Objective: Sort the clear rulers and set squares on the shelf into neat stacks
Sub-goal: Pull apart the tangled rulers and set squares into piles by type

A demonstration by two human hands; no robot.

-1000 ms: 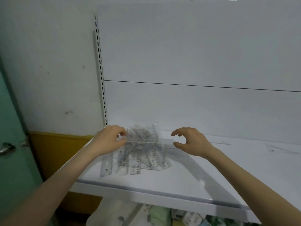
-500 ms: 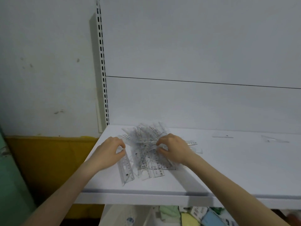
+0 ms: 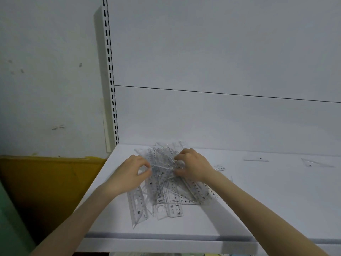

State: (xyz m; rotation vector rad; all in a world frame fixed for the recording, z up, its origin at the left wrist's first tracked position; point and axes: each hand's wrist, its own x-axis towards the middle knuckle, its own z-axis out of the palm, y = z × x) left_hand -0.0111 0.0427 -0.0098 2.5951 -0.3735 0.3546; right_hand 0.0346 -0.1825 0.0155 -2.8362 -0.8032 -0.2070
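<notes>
Compared with a second ago, the right hand [image 3: 193, 167] is no longer hovering open beside the pile [image 3: 166, 196]. It is lying on it, as it already was half a second ago. Since then the two hands have been drawing closer together over the middle of the pile. The left hand [image 3: 127, 176], which was lying at the pile's left edge, is now reaching in over it. The pile is sitting in much the same spot, on the left part of the shelf [image 3: 258, 209], its rulers and set squares crossing at many angles.

The left hand's fingers [image 3: 144, 163] are curling, with thumb and forefinger pinching the left end of a clear piece [image 3: 162, 166] that seems to be tilting up slightly from the heap. The right hand's fingers [image 3: 180, 157] are curling too, their tips and the thumb gripping the same piece at its right end, while the wrist is covering the rulers below. Whether the piece is a ruler or a set square I cannot tell.

Well apart to the right, a lone ruler [image 3: 256, 160] and a lone set square [image 3: 316, 163] are lying flat near the shelf's back. A slotted upright [image 3: 110, 80] is running up from the back left corner, and a yellow panel [image 3: 46, 182] is showing to the left.
</notes>
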